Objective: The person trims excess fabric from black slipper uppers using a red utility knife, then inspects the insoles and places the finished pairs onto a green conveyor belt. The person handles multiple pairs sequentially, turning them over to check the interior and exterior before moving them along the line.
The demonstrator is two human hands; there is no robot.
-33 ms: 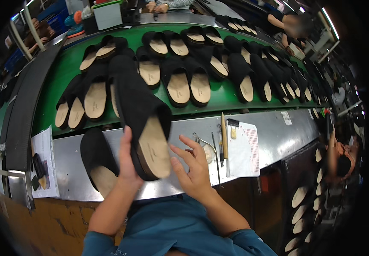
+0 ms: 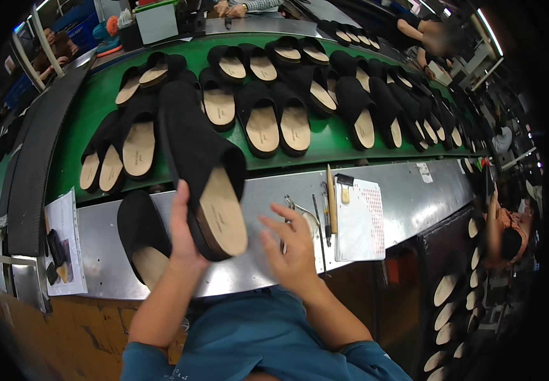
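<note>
Hands at the slipper line

Left hand point(image 2: 182, 244) grips a black slipper point(image 2: 201, 168) held above the metal worktop point(image 2: 408, 190); right hand point(image 2: 290, 244) hovers open beside it. Another slipper point(image 2: 141, 238) lies below, near the green conveyor belt point(image 2: 96, 101).

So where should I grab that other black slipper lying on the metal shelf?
Probably by the heel end of the black slipper, coming from the person's side. Its tan footbed faces up, the heel points toward the body, and the left hand, holding the raised slipper, partly covers its right edge.
</note>
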